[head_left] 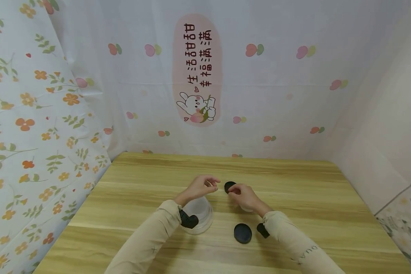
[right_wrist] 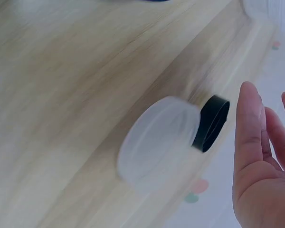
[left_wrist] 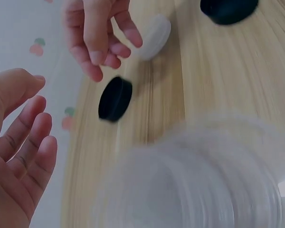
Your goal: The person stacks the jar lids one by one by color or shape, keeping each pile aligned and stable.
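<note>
My left hand [head_left: 205,185] hovers over the table behind a clear, round plastic container [head_left: 203,224], fingers loosely bent and holding nothing. In the left wrist view the container's [left_wrist: 194,185] rounded rims are blurred. To the right, my right hand [head_left: 244,195] is beside a small black lid [head_left: 229,186], which it overlaps in the head view. Both wrist views show its fingers [right_wrist: 249,128] apart from the small lid [right_wrist: 213,123]. Close by, a translucent white round lid [right_wrist: 159,142] is largely hidden by this hand in the head view.
A larger black round lid [head_left: 242,233] lies on the wooden table [head_left: 140,171] in front of my right hand. Dark wrist straps [head_left: 188,220] sit at both sleeves. Patterned cloth [head_left: 277,95] hangs behind the table and along its sides.
</note>
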Available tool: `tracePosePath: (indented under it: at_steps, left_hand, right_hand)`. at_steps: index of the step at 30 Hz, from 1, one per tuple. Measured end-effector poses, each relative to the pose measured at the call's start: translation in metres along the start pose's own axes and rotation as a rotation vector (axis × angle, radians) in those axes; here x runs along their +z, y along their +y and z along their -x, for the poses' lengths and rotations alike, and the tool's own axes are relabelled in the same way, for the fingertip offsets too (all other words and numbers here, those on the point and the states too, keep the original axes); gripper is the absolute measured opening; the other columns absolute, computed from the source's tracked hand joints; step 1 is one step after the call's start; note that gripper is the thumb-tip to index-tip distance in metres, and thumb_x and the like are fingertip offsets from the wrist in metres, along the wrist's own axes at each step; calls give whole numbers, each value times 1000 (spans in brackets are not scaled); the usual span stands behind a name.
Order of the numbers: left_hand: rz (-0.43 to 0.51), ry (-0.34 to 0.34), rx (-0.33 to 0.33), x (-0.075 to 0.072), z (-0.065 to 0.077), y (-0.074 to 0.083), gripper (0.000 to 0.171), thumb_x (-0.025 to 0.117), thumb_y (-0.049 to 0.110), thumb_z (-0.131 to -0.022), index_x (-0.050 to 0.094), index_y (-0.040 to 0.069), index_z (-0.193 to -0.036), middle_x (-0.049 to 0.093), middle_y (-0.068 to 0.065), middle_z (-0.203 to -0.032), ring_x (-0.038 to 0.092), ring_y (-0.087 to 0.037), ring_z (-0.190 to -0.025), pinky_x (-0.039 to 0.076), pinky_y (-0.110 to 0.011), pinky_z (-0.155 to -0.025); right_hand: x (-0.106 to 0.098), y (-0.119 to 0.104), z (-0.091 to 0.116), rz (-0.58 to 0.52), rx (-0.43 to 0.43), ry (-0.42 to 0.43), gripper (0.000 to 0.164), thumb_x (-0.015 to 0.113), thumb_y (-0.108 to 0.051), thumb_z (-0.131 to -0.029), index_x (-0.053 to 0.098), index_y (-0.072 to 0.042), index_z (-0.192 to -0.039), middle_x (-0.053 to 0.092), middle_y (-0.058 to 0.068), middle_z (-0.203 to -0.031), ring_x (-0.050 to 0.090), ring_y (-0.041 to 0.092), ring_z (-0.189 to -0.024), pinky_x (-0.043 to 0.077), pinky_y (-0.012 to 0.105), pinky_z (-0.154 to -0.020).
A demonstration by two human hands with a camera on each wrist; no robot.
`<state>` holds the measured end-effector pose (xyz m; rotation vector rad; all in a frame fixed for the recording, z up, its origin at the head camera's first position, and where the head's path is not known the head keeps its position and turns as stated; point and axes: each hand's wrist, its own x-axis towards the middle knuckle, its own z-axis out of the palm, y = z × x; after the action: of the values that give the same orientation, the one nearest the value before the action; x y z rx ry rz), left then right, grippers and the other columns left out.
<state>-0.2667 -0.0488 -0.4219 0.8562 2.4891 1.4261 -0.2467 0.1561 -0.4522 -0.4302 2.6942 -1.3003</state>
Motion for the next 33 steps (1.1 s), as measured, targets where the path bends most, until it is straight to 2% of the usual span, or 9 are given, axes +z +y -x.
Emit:
tracePosePath:
  at_steps: [4, 7, 10, 12, 14, 20, 23, 28, 33]
  left_hand:
    - [3, -34, -11, 13, -11, 7, 24, 58, 3, -83, 60, -2, -106, 58, -8, -84, 57, -19, -72, 46, -22, -58]
    - [26, -51, -21, 21, -12, 21, 23, 58, 2, -82, 60, -4, -105, 58, -12, -85, 57, -24, -75, 46, -23, -61]
    - [44, -61, -30, 30, -16, 24, 23, 59, 1, -82, 60, -6, -104, 57, -12, -83, 57, -26, -75, 46, -23, -62]
    - [41, -77, -42, 37, -20, 24, 24, 59, 0, -81, 59, -6, -104, 58, -13, -84, 57, -25, -76, 46, -24, -64]
    - [27, -103, -59, 46, -26, 13, 26, 61, 2, -80, 59, -5, -106, 58, -8, -83, 56, -19, -75, 45, -22, -63]
    - [11, -201, -156, 63, -31, 11, 32, 62, 5, -80, 57, -4, -111, 58, -7, -85, 55, -17, -78, 45, -24, -67]
    - [-1, -193, -189, 70, -32, 11, 34, 63, 6, -79, 56, -4, -111, 57, -6, -85, 55, -16, -76, 45, -25, -66]
    - [-63, -139, -216, 83, -33, 10, 38, 65, 8, -77, 55, -3, -112, 58, -6, -84, 55, -17, -74, 45, -25, -64]
    - [-7, -136, -298, 93, -37, 1, 46, 68, 12, -76, 52, 0, -117, 58, -5, -88, 55, -17, -80, 46, -28, -69]
  right_hand:
    - [-9, 7, 5, 41, 5, 50, 21, 55, -9, -86, 62, 3, -101, 61, 5, -85, 56, 17, -74, 47, 32, -66]
    - [-17, 14, 9, 38, 9, 69, 20, 55, -8, -86, 61, 5, -101, 60, 7, -86, 56, 18, -75, 47, 31, -64]
    - [-24, 23, 13, 22, 11, 75, 22, 54, -7, -86, 59, 7, -102, 60, 8, -86, 56, 19, -75, 48, 29, -59]
    - [-29, 28, 15, 16, 17, 82, 22, 54, -6, -86, 58, 8, -102, 59, 9, -85, 56, 19, -73, 48, 27, -56]
    - [-32, 34, 17, 17, 21, 91, 22, 54, -6, -86, 58, 9, -102, 59, 10, -84, 56, 21, -73, 48, 28, -55]
    - [-37, 49, 21, 69, 32, 138, 19, 56, -4, -84, 59, 9, -97, 60, 10, -80, 57, 21, -73, 47, 28, -59]
    - [-37, 54, 23, 37, 63, 139, 18, 56, -4, -84, 59, 10, -97, 60, 10, -79, 57, 20, -69, 48, 27, -56]
    - [-35, 60, 25, -9, 106, 125, 19, 57, -1, -82, 58, 12, -96, 61, 11, -77, 58, 19, -65, 49, 27, -54]
    - [-35, 65, 27, -14, 133, 127, 18, 57, 0, -81, 59, 11, -95, 60, 9, -77, 57, 17, -68, 50, 26, -56]
